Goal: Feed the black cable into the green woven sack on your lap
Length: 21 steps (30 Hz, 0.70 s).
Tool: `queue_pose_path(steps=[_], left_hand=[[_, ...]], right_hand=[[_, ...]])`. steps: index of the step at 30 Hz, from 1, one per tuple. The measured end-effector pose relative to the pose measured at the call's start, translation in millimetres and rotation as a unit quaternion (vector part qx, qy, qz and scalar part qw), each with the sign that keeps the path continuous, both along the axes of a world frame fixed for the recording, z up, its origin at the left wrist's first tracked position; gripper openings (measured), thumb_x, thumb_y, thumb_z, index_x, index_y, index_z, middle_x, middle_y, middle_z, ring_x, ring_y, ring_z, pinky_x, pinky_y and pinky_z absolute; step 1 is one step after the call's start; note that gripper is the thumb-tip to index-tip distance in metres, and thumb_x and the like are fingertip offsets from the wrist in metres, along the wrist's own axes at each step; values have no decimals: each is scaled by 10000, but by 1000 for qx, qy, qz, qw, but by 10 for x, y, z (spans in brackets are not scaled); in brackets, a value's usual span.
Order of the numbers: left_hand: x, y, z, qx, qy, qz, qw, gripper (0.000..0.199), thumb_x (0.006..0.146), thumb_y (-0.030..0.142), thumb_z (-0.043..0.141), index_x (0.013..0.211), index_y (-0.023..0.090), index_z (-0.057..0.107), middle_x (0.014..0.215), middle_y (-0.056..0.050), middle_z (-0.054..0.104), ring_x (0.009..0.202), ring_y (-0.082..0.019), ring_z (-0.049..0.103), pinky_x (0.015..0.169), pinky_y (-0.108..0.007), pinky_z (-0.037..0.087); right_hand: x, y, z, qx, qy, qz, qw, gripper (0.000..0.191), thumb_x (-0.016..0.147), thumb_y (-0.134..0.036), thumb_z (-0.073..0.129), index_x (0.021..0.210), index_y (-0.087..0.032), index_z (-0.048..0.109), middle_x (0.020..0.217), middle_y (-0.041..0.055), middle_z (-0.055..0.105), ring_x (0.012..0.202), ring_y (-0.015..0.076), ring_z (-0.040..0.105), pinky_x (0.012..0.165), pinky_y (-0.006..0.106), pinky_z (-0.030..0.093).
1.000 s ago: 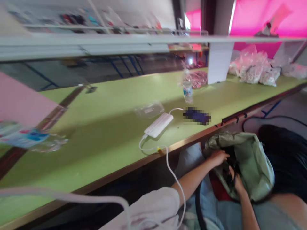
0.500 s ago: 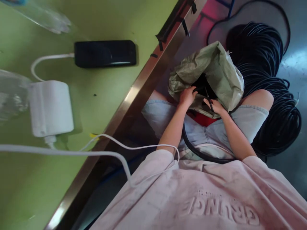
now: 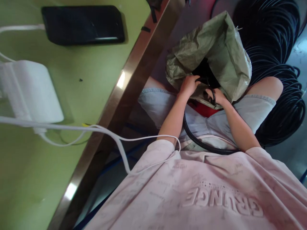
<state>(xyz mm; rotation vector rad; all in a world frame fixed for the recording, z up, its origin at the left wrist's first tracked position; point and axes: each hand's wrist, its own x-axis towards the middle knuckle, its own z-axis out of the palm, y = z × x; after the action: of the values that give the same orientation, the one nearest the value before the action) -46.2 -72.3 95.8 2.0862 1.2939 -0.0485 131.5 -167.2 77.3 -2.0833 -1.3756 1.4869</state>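
My left hand is closed on a black tube at the mouth of a crumpled tan sack. Close by on the right, my right hand is closed round what looks like black-handled scissors, whose tip points toward the tube. Fingers hide part of both things. The sack stands open between my knees, with dark contents that I cannot make out. A thick black hose curves across my lap below the hands. Something red shows under the sack's near rim.
Large coils of black tubing lie at the right. On the left is a green table with a metal edge, holding a black phone-like device and a white power bank. White cables run from the table to my shirt.
The view has shifted, so the table items sit further up and left. Both hands stay at the sack's mouth. The scissors in my right hand have turned slightly.
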Motion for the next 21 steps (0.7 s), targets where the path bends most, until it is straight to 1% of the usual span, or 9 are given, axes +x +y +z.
queue_pose_path(steps=[3, 6, 9, 11, 13, 15, 17, 19, 21], left_hand=[[-15, 18, -6, 5, -1, 12, 1000, 419, 1084, 216, 503, 1486, 145, 599, 1441, -138, 642, 1356, -244, 577, 1197, -378, 404], [3, 9, 8, -3, -17, 3, 1000, 417, 1061, 205, 527, 1461, 157, 631, 1430, -126, 661, 1342, -246, 589, 1188, -379, 419], [37, 0, 13, -6, -39, -17, 999, 422, 1048, 208, 549, 1457, 162, 643, 1428, -120, 667, 1329, -248, 599, 1178, -373, 428], [48, -7, 13, 5, -42, -14, 999, 416, 1049, 211, 557, 1451, 165, 650, 1424, -121, 669, 1311, -250, 612, 1163, -365, 438], [45, -21, 17, 18, -33, -5, 999, 400, 1048, 206, 566, 1433, 165, 664, 1400, -124, 684, 1285, -253, 632, 1143, -362, 453], [34, -39, 26, 24, -24, -6, 999, 380, 1045, 204, 580, 1409, 163, 680, 1365, -126, 706, 1260, -255, 651, 1120, -358, 470], [30, -57, 37, 21, -20, -15, 999, 365, 1044, 213, 592, 1392, 162, 688, 1338, -124, 723, 1243, -256, 665, 1093, -349, 486], [37, -63, 48, 19, -14, -15, 1000, 368, 1049, 235, 596, 1400, 161, 676, 1336, -124, 725, 1244, -259, 668, 1078, -343, 494], [49, -56, 58, 21, 5, 9, 1000, 382, 1059, 267, 586, 1416, 149, 653, 1325, -140, 726, 1245, -269, 671, 1072, -347, 495]], right_hand=[[-6, -19, -32, 1, 11, 8, 1000, 608, 1016, -629, 455, 770, -132, 705, 737, 96, 697, 743, 228, 686, 786, 315, 514], [28, -29, -103, 37, 5, 12, 999, 536, 980, -621, 517, 857, -137, 710, 860, 107, 730, 866, 262, 688, 824, 334, 513], [57, -18, -171, 60, 11, -12, 998, 474, 1003, -538, 460, 923, -145, 712, 944, 106, 750, 937, 274, 686, 864, 347, 515], [58, -13, -183, 64, 4, -15, 998, 435, 1000, -464, 448, 854, -149, 709, 888, 108, 752, 914, 274, 695, 869, 345, 518], [52, -15, -170, 46, 6, -21, 999, 430, 980, -431, 460, 756, -153, 700, 776, 112, 738, 822, 265, 709, 824, 332, 528], [58, -16, -154, 16, 25, -51, 998, 467, 971, -463, 461, 712, -153, 695, 699, 113, 718, 705, 244, 706, 738, 314, 529], [82, -11, -153, 4, 36, -87, 996, 508, 965, -531, 463, 724, -147, 693, 690, 118, 714, 648, 228, 695, 673, 300, 512], [115, 1, -171, 23, 14, -92, 995, 521, 954, -580, 474, 742, -152, 681, 721, 122, 718, 676, 229, 691, 671, 299, 495], [138, 7, -199, 57, -18, -59, 996, 481, 954, -561, 467, 756, -168, 662, 774, 120, 726, 761, 243, 687, 705, 305, 481]])
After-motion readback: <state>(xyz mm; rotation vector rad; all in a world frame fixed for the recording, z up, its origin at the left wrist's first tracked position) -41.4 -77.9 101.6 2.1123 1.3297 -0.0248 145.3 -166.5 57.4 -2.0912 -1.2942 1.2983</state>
